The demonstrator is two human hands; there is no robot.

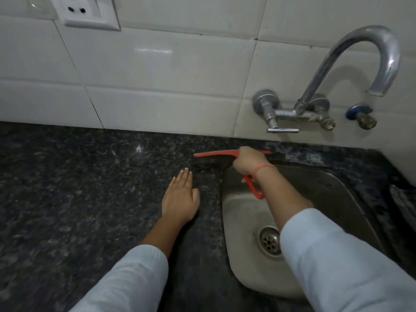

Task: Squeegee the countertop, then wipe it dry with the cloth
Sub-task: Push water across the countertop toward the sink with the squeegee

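Squeegee at the sink's back corner

The right hand [246, 164] is gripping the red squeegee [213, 153] on the counter [78, 176] behind the sink [238, 212]; the left hand [180, 197] is lying flat, fingers spread, just left of the sink.

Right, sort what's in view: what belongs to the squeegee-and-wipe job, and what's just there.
Part of the job: red squeegee, gripped by the right hand; dark countertop; left hand, flat on it. No cloth visible.

Just there: sink, tap, wall socket.
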